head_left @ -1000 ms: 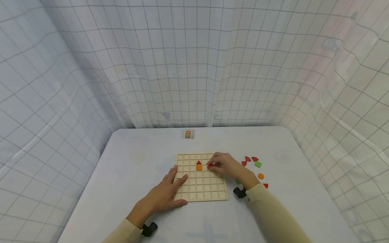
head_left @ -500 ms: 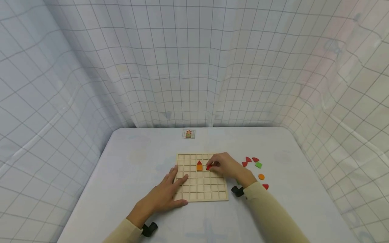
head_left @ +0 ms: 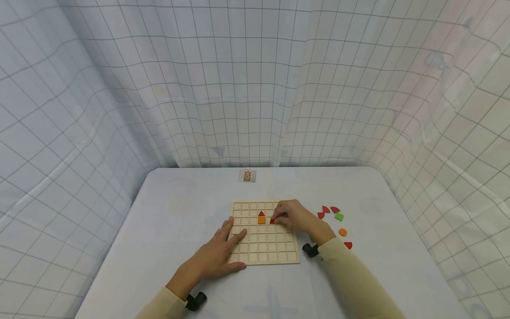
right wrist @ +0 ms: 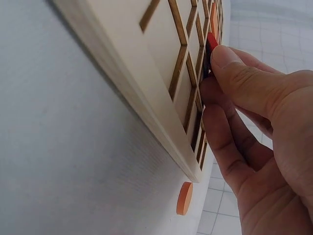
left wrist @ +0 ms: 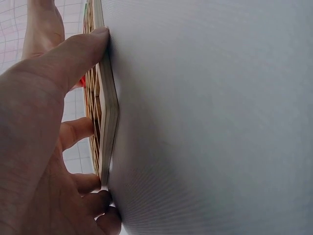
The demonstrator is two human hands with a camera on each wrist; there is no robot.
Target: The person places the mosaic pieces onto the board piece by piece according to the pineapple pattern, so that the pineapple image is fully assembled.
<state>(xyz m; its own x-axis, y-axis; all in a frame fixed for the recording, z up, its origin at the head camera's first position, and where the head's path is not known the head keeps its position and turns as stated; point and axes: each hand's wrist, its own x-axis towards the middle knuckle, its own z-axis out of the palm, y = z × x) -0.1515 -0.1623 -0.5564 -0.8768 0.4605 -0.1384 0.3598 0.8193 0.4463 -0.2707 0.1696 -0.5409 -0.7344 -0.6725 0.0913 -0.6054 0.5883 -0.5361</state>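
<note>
A square wooden grid board [head_left: 263,255] lies on the table. Its cells hold a red triangle [head_left: 261,213] and, just below that, an orange square [head_left: 261,220]. My left hand [head_left: 213,257] rests on the board's left side with fingers spread, the thumb [left wrist: 93,46] at the near edge. Over the upper right cells, my right hand [head_left: 296,217] pinches a small red piece [right wrist: 211,41] between thumb and fingers. That piece sits one cell or so right of the orange square, low at the grid, and the fingertips hide most of its outline.
Right of the board lie several loose red quarter-circle pieces [head_left: 335,209], a green square [head_left: 339,217] and an orange disc [head_left: 342,232]. A small printed picture card [head_left: 247,176] lies beyond the board. Gridded white curtains [head_left: 255,88] enclose the table [head_left: 183,195].
My right hand has shifted slightly left over the board with the red piece, and less of the piece now shows. The left hand stays in place.
</note>
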